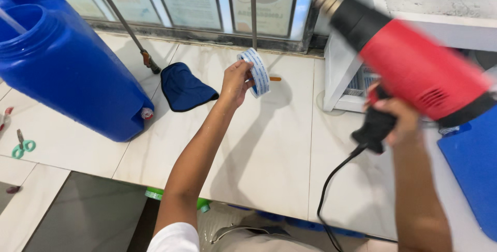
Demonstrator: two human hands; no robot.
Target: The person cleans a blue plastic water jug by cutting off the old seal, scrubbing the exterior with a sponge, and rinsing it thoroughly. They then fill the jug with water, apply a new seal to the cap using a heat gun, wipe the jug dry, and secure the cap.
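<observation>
We hold a white and blue plastic band (257,71) pinched in our left hand (235,82) above the tiled bench (269,148), while our right hand (396,122) is closed round the red heat gun (414,68), its nozzle aimed up and away. We judge this the readying step: next, the nozzle must swing towards the band, clear of our fingers.

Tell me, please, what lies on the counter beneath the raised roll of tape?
Beneath the tape roll, held up by the left hand, lies bare pale counter with its shadow; a small orange object peeks out, partly covered.
</observation>
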